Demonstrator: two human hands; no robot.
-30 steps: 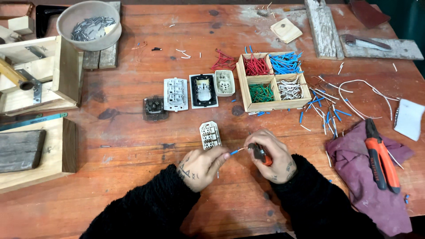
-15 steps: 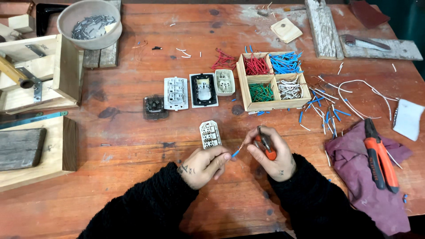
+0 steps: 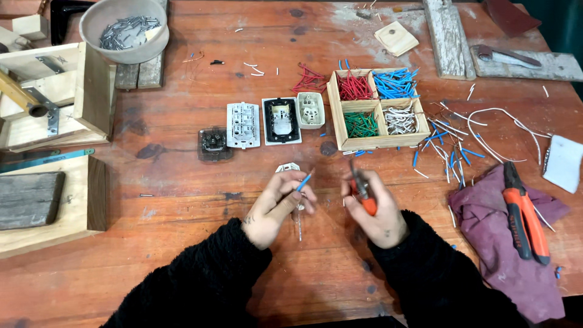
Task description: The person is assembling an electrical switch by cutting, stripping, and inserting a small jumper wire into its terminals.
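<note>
Two forearms in fuzzy black sleeves are stretched forward over a worn, reddish wooden table [image 3: 182, 243]. The left hand [image 3: 276, 206] is curled, palm turned inward, and a short blue wire [image 3: 304, 180] is pinched between its fingertips, tip pointing up and to the right. The right hand [image 3: 376, 209] is closed around small pliers with orange handles [image 3: 363, 195], whose dark nose is aimed upward; the two hands are held slightly apart. Just behind the left hand, a small white socket part [image 3: 287, 167] is partly hidden. To the right, a larger orange-handled cutter [image 3: 525, 215] is laid on a crumpled purple cloth [image 3: 504, 267]. Further off, a row of white and black socket modules [image 3: 267, 121] is set out beside a four-compartment wooden box [image 3: 376, 109] filled with red, blue, green and white wire pieces. At the far left, a grey bowl of metal nails [image 3: 124, 30] is seen.
</note>
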